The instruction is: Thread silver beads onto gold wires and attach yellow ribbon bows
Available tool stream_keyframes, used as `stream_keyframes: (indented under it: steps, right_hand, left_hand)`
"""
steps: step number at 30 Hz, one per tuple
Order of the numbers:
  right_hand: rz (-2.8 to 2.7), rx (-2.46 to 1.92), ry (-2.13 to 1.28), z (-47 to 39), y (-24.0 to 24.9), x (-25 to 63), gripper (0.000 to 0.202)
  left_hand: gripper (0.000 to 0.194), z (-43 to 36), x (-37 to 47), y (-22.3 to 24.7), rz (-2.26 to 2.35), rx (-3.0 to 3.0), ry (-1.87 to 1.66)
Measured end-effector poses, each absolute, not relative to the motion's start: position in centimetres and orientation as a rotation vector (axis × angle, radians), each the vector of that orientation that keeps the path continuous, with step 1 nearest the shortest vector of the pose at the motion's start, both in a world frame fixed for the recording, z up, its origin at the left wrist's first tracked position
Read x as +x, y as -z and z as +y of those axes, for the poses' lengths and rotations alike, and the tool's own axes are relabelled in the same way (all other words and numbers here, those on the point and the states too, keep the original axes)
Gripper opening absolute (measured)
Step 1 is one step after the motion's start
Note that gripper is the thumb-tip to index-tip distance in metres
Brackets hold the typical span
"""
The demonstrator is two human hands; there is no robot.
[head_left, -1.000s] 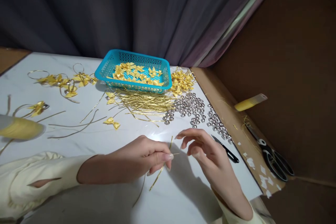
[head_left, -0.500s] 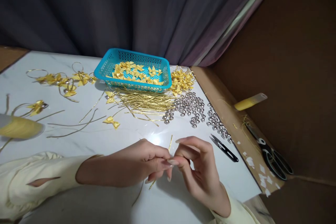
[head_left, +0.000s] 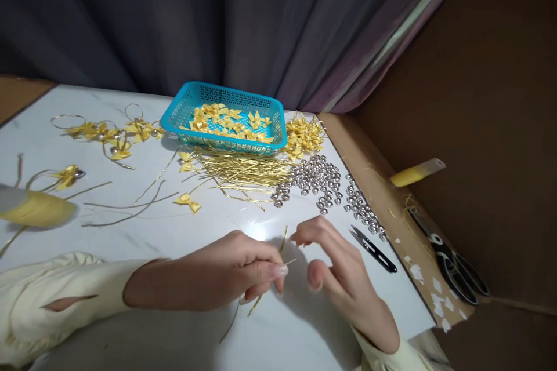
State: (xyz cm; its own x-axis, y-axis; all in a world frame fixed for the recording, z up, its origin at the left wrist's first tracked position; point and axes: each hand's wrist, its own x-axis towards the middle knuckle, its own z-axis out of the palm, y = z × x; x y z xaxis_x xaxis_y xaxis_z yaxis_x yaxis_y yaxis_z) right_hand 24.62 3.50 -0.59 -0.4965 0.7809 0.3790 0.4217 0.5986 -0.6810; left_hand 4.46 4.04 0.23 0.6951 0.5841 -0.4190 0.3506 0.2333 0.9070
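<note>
Between its thumb and fingers, my left hand (head_left: 246,269) pinches a thin gold cord (head_left: 292,261), whose short end pokes out toward the right. Another gold cord piece (head_left: 283,239) shows above and below the fingertips; whether it is held or lies on the table I cannot tell. My right hand (head_left: 342,272) is apart from it, thumb and fingers spread with nothing in them. Beyond the hands are a pile of gold cords (head_left: 248,168), many small silver bells or beads (head_left: 315,174) and a loose yellow ribbon bow (head_left: 188,203).
A blue basket (head_left: 224,142) holds yellow bows at the back. Finished-looking bow loops (head_left: 117,133) lie left, near a yellow thread spool (head_left: 37,208). Black thread snips (head_left: 374,249) lie right; scissors (head_left: 456,266) and another yellow spool (head_left: 418,172) are on the brown side ledge.
My right hand has let go at the left fingertips, opened and moved right. The cord end now shows at the left fingertips. My left hand has barely moved.
</note>
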Motion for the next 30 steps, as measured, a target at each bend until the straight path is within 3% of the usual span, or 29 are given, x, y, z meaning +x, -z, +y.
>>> stream_keyframes:
  steps: [3,9,17,22,27,30]
  right_hand:
    - [-2.269,-0.76,-0.606,3.3,0.8,24.1,0.018]
    - [-2.239,-0.721,-0.493,3.0,1.4,22.9,0.03]
    - [-2.268,-0.86,-0.412,3.1,0.9,22.5,0.043]
    - [-2.195,-0.945,-0.605,3.2,0.8,22.8,0.046]
    - [-1.804,-1.211,-1.016,3.4,0.8,24.3,0.059]
    - [-1.814,-1.167,-1.243,3.1,1.1,24.9,0.055]
  left_hand:
    - [0.033,4.1,4.5,-0.1,0.821,1.36,-0.2]
    - [0.046,3.8,4.3,-0.4,0.765,1.375,-0.183]
    - [0.033,3.7,4.2,-0.3,0.903,1.395,-0.141]
    - [0.036,3.8,4.4,-0.7,0.934,1.458,-0.151]
    - [0.027,3.8,4.4,-1.1,0.969,1.375,-0.211]
    - [0.025,3.7,4.4,-0.7,0.962,1.324,-0.321]
